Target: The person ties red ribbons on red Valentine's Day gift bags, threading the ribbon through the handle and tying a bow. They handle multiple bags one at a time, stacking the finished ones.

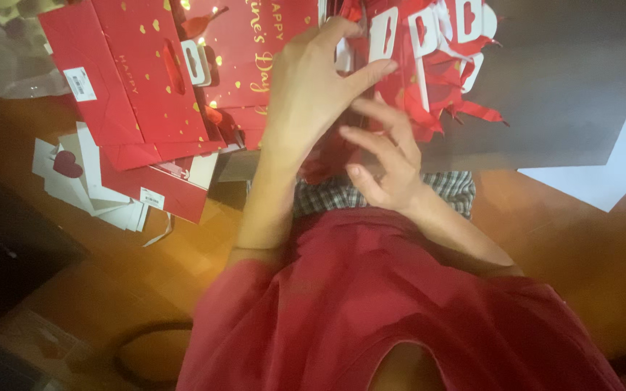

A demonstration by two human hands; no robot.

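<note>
Bundle of red ribbon-handled paper bags with white tags (429,51) lies just above both hands. Left hand (306,87) pinches a white tag at its edge; right hand (385,156) fingers spread, touching the bundle's underside. Flat red gift bags (139,80) stacked left on the wooden floor (581,239).

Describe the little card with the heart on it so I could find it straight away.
Start at the big red gift bag lying flat at upper left on the wooden floor. Just below its lower left corner sits a stack of white cards. The one you want lies on top, the only card bearing a dark red heart.
</note>
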